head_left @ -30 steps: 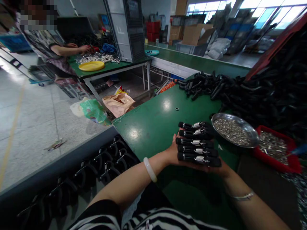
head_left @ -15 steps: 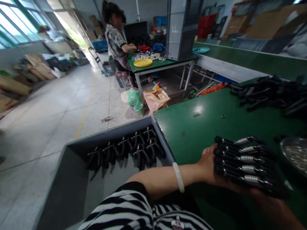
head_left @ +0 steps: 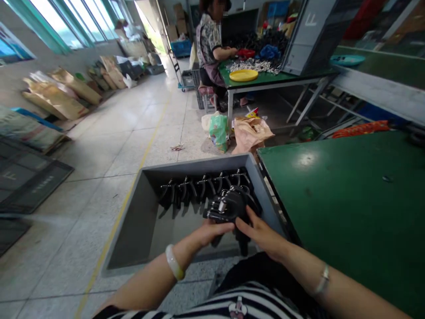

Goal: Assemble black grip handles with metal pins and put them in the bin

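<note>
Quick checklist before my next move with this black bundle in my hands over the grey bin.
1. Both hands on the bundle: ok, left hand and right hand both touch the black bundle.
2. Bundle above the grey bin: ok.
3. Row of black pieces in the bin: ok, standing side by side.
4. Every piece in the bundle secure: cannot tell, the hands hide them.
5. Green bench free of strays: not ok, a small ring lies there.

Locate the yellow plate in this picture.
The yellow plate lies on the far green table, top centre of the head view, beside a heap of small silver parts.
</note>
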A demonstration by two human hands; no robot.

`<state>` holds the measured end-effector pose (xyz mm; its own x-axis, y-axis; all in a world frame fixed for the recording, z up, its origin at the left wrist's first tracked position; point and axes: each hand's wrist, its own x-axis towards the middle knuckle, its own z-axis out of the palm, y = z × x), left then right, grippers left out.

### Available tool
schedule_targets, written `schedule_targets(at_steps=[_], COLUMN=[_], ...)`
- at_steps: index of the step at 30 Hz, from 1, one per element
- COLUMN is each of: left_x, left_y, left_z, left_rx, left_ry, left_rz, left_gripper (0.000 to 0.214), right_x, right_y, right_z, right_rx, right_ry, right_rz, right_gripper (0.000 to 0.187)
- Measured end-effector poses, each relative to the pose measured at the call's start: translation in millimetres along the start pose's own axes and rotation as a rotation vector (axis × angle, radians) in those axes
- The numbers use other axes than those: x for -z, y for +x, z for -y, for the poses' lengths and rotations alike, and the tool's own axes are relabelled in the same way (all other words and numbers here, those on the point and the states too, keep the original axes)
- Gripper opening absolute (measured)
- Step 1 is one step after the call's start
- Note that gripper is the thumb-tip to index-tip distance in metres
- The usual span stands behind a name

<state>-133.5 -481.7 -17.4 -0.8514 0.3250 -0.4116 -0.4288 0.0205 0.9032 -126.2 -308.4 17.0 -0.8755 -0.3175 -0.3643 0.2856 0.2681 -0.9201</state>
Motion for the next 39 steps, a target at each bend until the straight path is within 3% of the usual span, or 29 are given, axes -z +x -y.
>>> schedule_targets(at_steps=[4,6,8,11,15,22,27,32,36,39], left_x=[75.8,101.3,114.7,115.4,104.7,107.3,115.2,119.5,120.1,124.2], left_y=[2.4,8.4,18.4,41.2,74.7,95.0,104.1,117.5,117.3,109.8], left_z=[42.6,60.4,76.7,98.5,119.0,127.0,118.1,105.8,104.7,109.0], left_rx=[0.156,0.251,0.349,0.428,0.487,0.535,0.614,0.704,0.675,0.610], left_ry=[0.001,0.058,0.058,-0.036,-0.183,-0.243,-0.256,-0.337,-0.385,-0.293], left_rz=[-0.187,-0.236,-0.203,-0.123,-0.168,-0.176,-0.186,-0.190,-0.147,-0.156], left_gripper=[0.058,0.053,0.048,0.046,0.050,0.063,0.074,0.070,0.068,0.068], right_x=[-24.5,-16.4,2.6,36.3,59.4,57.0,57.1,55.0,54.1,55.2], right_y=[28.7,24.2,11.7,-12.3,-38.5,-46.5,-41.1,-38.7,-39.0,-42.4], right_z=[-24.1,-31.2,-33.1,-29.7,-24.0,-26.9,-28.3,-27.7,-31.0,-33.3], right_rx=[-0.129,-0.182,-0.170,-0.171,-0.218,-0.201,-0.199,-0.187,-0.175,-0.167], right_ry=[0.047,0.052,0.052,0.071,0.137,0.150,0.125,0.078,0.054,0.061], right_rz=[0.194,0.208,0.182,0.069,-0.019,0.044,0.050,0.068,0.051,0.068], right_gripper=[0.089,0.087,0.078,0.068,0.061,0.059,0.059,0.059,0.060,0.058])
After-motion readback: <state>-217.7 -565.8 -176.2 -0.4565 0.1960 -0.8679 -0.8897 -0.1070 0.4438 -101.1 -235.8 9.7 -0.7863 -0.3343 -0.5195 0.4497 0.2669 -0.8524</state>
